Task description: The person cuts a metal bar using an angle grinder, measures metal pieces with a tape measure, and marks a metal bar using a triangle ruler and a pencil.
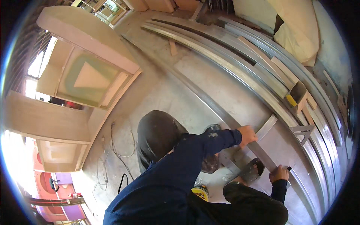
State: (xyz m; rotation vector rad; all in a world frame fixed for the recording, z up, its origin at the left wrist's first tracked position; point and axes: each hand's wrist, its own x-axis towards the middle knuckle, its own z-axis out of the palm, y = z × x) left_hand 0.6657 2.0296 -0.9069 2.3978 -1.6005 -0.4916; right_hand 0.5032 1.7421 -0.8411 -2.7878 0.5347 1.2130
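Note:
A long, narrow grey metal bar [210, 103] runs diagonally across the floor, from the far left to the near right. My left hand [247, 135] is closed around it beside my knees. Lower along the same bar, my right hand [279, 173] grips it with bent fingers. A small black tip [289, 168] sticks out by the right hand's fingers; what it belongs to cannot be made out. Beneath the bar, a shorter flat metal piece [267, 126] lies crosswise. To the right rests a triangular metal bracket [303, 132].
Several long metal profiles [225, 62] lie along the right, with wooden offcuts [279, 69] and a box-shaped wooden piece [298, 95] on them. A large pale wooden structure [90, 48] stands at left. A loose cable [122, 155] and a yellow-and-black round container [200, 192] are near my legs.

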